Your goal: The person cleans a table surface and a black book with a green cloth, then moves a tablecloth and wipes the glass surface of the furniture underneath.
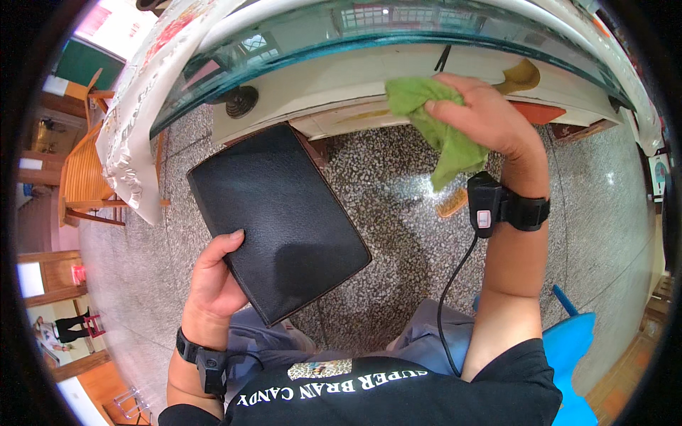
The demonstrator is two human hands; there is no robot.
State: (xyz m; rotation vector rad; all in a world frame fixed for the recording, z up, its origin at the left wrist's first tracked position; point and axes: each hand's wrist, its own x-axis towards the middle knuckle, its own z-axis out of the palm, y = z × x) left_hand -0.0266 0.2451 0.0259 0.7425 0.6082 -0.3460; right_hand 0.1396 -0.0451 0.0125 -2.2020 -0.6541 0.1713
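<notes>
My left hand [213,282] grips a black leather-look folder [282,223] by its near left edge, thumb on top. The folder is tilted above the speckled floor, its far corner in front of a white shelf [319,88]. A crumpled green cloth [437,120] is bunched in my right hand [482,114], slightly blurred, at the shelf's front edge. The cloth hangs down from my fingers, apart from the folder. Close behind that hand lies a yellowish-brown scoop-like object [522,76]. A flat orange-red object [538,113] is just to its near side.
A glass tabletop [319,48] with a flowered plastic tablecloth [133,138] overhangs the shelf. A dark ridged round object [242,101] stands on the shelf's left. A wooden brush-like object [453,203] lies on the floor. A wooden chair [85,165], a blue plastic seat [570,362] and a distant person [66,330] flank me.
</notes>
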